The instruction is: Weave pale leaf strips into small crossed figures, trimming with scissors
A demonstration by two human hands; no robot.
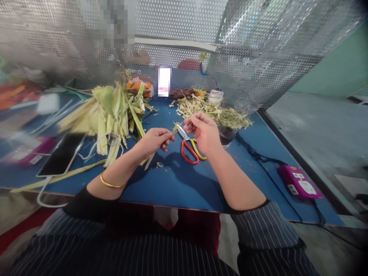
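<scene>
My left hand [158, 139] is closed in a pinch on a thin strip of pale green corn husk [175, 128], whose frayed end sticks out past the fingertips. Opposite it, my right hand [203, 132] has thumb and forefinger pressed together; whatever they hold is too small to make out. Between and just below the hands are scissors [189, 152] with one red and one yellow handle loop, partly covered by my right hand. A pile of whole corn husks [100, 111] lies to the left, and shredded husk [208, 112] is heaped beyond my right hand.
A phone [61, 153] with a white cable [47, 193] lies at the left of the blue table [172, 191]. On the right sits a purple power strip [299, 182] with black cords [266, 161]. A dark bowl [226, 135] stands beneath the shreds. Perforated sheeting [178, 23] rises behind.
</scene>
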